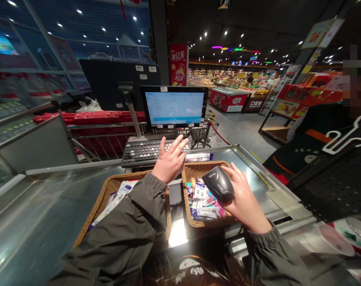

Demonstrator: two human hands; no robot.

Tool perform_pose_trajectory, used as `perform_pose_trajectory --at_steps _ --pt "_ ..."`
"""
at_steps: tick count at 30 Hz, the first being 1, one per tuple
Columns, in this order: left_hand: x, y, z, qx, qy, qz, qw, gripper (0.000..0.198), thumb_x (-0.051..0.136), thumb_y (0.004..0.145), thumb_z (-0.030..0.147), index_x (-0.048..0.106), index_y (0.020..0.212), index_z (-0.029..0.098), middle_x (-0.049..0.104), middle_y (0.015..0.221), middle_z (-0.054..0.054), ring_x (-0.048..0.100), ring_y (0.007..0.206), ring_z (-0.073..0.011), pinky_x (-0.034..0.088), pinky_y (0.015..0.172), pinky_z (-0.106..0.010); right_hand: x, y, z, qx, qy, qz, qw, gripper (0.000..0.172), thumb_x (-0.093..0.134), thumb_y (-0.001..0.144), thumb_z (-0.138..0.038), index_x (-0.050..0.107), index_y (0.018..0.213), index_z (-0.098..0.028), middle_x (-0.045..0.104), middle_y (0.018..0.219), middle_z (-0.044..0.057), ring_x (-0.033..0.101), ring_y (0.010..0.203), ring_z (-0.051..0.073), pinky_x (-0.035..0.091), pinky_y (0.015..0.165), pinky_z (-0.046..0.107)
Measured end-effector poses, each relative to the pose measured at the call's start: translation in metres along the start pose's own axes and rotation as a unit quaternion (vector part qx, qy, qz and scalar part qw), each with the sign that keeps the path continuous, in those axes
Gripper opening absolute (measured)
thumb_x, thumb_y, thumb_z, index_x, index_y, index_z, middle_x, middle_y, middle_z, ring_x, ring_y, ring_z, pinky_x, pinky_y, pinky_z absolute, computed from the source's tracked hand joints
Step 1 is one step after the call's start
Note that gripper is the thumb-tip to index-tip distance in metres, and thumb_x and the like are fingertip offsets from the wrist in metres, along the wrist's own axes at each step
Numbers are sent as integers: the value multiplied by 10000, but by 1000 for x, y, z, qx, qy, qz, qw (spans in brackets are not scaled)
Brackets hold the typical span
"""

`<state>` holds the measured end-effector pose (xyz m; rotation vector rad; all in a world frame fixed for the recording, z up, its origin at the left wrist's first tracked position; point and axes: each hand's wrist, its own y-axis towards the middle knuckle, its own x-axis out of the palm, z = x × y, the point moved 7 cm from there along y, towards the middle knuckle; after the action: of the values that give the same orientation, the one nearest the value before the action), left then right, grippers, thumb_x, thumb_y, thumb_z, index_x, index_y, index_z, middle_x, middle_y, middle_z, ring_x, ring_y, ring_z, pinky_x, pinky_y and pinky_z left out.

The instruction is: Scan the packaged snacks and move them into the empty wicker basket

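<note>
My right hand (244, 194) is wrapped round a black handheld barcode scanner (218, 183), which hangs over the right wicker basket (195, 223). Small wrapped packets (202, 198) fill that basket. Fingers spread, my left hand (172, 161) hovers at the right end of a black keyboard (144, 153) and holds nothing. Below my left forearm sits the left wicker basket (92, 206), partly covered by the sleeve, with long white packets (116, 200) in it. Behind the keyboard a monitor (176, 107) shows a pale blue screen.
A larger dark screen (120, 85) on a pole stands behind the monitor. The baskets rest on a metal counter (49, 210). At right are white hangers (341, 139), a person in dark clothing (305, 147), and plastic cups (332, 238). Beyond lies a red freezer (228, 99).
</note>
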<state>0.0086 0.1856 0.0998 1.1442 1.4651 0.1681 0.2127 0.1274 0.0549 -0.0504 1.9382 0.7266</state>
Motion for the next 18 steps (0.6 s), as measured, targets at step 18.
perform_pose_trajectory --at_steps 18 --pt "-47 -80 -60 -78 13 -42 996 151 533 826 148 675 843 196 473 1496 -102 357 1436 -305 -101 1199 -613 35 19 -91 -74 27 -34 996 480 566 727 -166 593 1206 -184 495 1434 156 246 1469 375 191 1148 696"
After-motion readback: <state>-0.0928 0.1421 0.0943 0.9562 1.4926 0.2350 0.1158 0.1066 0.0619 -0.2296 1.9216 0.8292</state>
